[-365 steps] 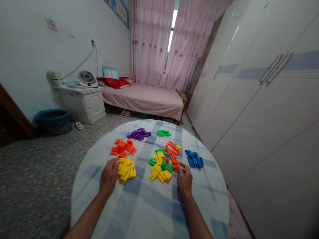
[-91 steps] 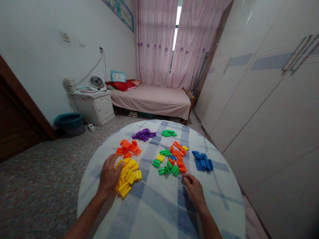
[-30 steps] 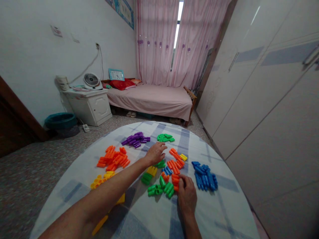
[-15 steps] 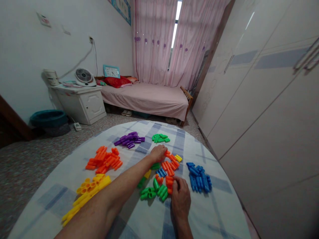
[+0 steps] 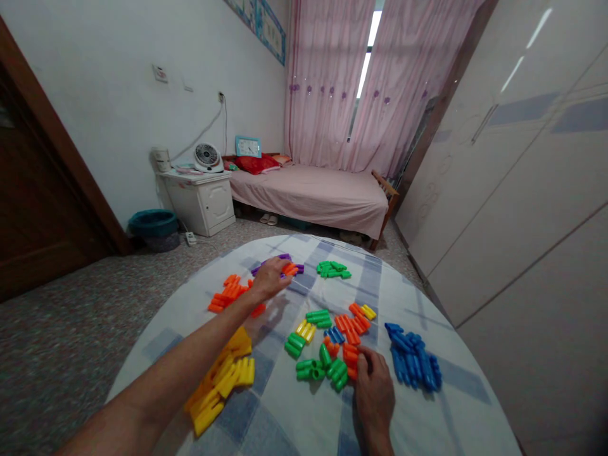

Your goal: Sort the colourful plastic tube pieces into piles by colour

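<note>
My left hand (image 5: 272,278) is raised over the table's far left part, pinching an orange tube-shaped plastic block (image 5: 291,270) in front of the purple blocks (image 5: 284,257). Loose orange blocks (image 5: 230,295) lie beneath and beside that wrist. My right hand (image 5: 375,383) rests on the table with its fingertips closed against the side of an orange block (image 5: 350,356). That block belongs to a ring-like cluster of green blocks (image 5: 337,372), a blue block (image 5: 334,334), a yellow block (image 5: 306,330) and more orange ones (image 5: 352,326).
Yellow blocks (image 5: 223,383) are heaped near my left forearm. A blue pile (image 5: 414,356) lies right of my right hand, and green blocks (image 5: 333,270) at the far side. The round table has a checked cloth (image 5: 280,405). Beyond stand a bed (image 5: 318,183) and a cabinet (image 5: 213,206).
My left hand has moved left from the cluster's far end, carrying an orange block towards the purple and orange piles. My right hand stays at its orange block. The camera view has turned left.
</note>
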`<control>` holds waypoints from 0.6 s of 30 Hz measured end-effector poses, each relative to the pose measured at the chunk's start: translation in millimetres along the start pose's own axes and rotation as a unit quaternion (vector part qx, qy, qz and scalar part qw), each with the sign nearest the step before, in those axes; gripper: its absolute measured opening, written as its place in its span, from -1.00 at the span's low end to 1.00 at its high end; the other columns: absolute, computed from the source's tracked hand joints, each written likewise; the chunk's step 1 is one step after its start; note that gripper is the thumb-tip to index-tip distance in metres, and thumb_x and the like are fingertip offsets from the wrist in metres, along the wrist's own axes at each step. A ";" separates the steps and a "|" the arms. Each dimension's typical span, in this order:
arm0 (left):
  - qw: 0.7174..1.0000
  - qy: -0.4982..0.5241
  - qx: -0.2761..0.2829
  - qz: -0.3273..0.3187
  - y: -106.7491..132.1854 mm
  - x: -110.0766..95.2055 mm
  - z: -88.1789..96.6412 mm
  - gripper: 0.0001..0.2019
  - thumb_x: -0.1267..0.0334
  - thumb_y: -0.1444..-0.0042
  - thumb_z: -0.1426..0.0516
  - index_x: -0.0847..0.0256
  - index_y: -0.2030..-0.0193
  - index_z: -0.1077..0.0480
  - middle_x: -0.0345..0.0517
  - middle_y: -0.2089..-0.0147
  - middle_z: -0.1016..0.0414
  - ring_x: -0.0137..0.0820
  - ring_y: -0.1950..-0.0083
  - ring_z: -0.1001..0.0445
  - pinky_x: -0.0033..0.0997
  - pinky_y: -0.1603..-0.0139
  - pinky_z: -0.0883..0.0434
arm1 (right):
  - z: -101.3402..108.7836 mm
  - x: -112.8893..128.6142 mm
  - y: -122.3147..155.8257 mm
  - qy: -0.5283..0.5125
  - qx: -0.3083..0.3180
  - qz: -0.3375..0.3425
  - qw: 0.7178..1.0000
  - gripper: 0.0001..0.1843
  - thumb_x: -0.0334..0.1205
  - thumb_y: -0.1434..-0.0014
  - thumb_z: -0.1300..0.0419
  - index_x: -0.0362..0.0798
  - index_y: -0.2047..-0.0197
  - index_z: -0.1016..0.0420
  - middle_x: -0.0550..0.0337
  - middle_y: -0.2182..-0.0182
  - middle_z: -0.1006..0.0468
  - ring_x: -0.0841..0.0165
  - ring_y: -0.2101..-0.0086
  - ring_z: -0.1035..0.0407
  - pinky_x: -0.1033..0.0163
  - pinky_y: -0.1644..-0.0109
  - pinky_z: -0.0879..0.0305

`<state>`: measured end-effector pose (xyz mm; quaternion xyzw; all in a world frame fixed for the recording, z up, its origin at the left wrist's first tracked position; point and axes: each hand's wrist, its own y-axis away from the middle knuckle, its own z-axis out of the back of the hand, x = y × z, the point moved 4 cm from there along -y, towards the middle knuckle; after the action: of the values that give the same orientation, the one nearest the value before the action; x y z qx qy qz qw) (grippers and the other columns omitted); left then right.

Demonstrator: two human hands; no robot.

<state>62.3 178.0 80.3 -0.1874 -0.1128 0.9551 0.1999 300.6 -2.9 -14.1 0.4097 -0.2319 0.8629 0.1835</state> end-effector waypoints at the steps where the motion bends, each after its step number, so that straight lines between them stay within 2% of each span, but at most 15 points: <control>1: 0.998 -0.030 -0.015 0.051 3.7 22.3 14.3 -0.58 0.14 -0.11 -0.07 0.13 -0.12 -0.33 -0.04 -0.01 -0.43 -0.28 -0.07 -0.38 -0.35 -0.11 -0.29 | -0.1 -0.4 0.0 0.001 -0.001 0.002 1.000 -0.61 -0.01 -0.16 0.08 -0.01 0.19 -0.47 0.09 0.15 -0.51 0.22 0.16 -0.36 0.18 0.05 -0.19; 3: 0.992 -0.059 -0.013 0.111 11.1 63.1 36.0 -0.61 0.13 -0.10 -0.06 0.20 -0.05 -0.39 0.04 0.06 -0.46 -0.20 -0.01 -0.41 -0.28 -0.05 -0.32 | -0.4 -1.6 -0.2 0.003 0.000 0.006 1.000 -0.62 -0.01 -0.16 0.08 0.00 0.18 -0.47 0.10 0.16 -0.51 0.23 0.16 -0.36 0.18 0.04 -0.19; 5: 0.984 -0.078 0.005 0.160 18.7 97.1 47.9 -0.63 0.15 -0.06 -0.09 0.27 0.03 -0.44 0.11 0.10 -0.48 -0.14 0.04 -0.44 -0.24 0.04 -0.35 | -0.7 -2.4 -0.7 0.002 0.003 0.006 1.000 -0.62 -0.01 -0.16 0.08 -0.01 0.19 -0.47 0.10 0.16 -0.51 0.22 0.16 -0.36 0.18 0.05 -0.19; 7: 0.977 -0.087 0.028 0.193 26.6 120.8 50.7 -0.66 0.19 -0.01 -0.11 0.29 0.09 -0.47 0.13 0.13 -0.50 -0.12 0.08 -0.46 -0.23 0.09 -0.36 | -0.9 -2.6 -1.4 0.000 0.006 0.006 1.000 -0.61 -0.01 -0.16 0.08 -0.02 0.20 -0.47 0.09 0.16 -0.51 0.22 0.16 -0.36 0.17 0.05 -0.19; 9: 0.972 -0.087 0.048 0.214 33.4 134.2 48.4 -0.69 0.20 0.03 -0.14 0.28 0.14 -0.48 0.13 0.15 -0.52 -0.11 0.11 -0.48 -0.23 0.12 -0.37 | -1.2 -2.4 -1.9 0.000 0.006 0.007 1.000 -0.60 -0.01 -0.16 0.09 -0.02 0.20 -0.47 0.08 0.15 -0.51 0.22 0.16 -0.36 0.17 0.05 -0.19; 12: 0.970 -0.081 0.055 0.224 37.5 138.2 45.3 -0.71 0.18 0.03 -0.16 0.24 0.17 -0.48 0.14 0.13 -0.52 -0.10 0.09 -0.47 -0.17 0.09 -0.36 | -1.6 -2.3 -2.0 0.000 0.002 0.011 1.000 -0.60 -0.01 -0.16 0.08 -0.03 0.19 -0.48 0.08 0.16 -0.51 0.22 0.16 -0.36 0.17 0.04 -0.19; 14: 0.973 -0.078 0.035 0.212 33.9 130.1 46.4 -0.71 0.18 -0.03 -0.13 0.25 0.13 -0.46 0.17 0.05 -0.49 -0.08 0.01 -0.43 -0.12 0.01 -0.33 | -2.0 -2.4 -1.5 -0.002 -0.001 0.013 1.000 -0.61 -0.02 -0.16 0.07 -0.03 0.19 -0.48 0.08 0.18 -0.51 0.22 0.16 -0.36 0.18 0.04 -0.19; 16: 0.982 -0.069 0.012 0.177 25.4 111.4 46.0 -0.71 0.22 -0.10 -0.07 0.26 0.08 -0.44 0.16 0.00 -0.46 -0.10 -0.05 -0.39 -0.10 -0.07 -0.29 | -2.2 -1.8 -0.8 -0.004 -0.005 0.014 1.000 -0.62 -0.04 -0.16 0.07 -0.03 0.19 -0.48 0.09 0.18 -0.52 0.23 0.17 -0.36 0.18 0.04 -0.19; 18: 0.992 -0.043 0.009 0.116 14.2 80.5 38.4 -0.72 0.26 -0.14 -0.03 0.27 0.06 -0.42 0.09 0.01 -0.46 -0.19 -0.04 -0.39 -0.15 -0.10 -0.29 | -2.2 -0.3 0.0 -0.005 -0.009 0.015 1.000 -0.64 -0.06 -0.17 0.06 -0.02 0.20 -0.48 0.10 0.19 -0.52 0.24 0.17 -0.36 0.19 0.03 -0.19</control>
<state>-26.4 194.1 85.7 -0.1559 -0.0900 0.9801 0.0842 299.4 -1.8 -15.6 0.4093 -0.2469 0.8611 0.1734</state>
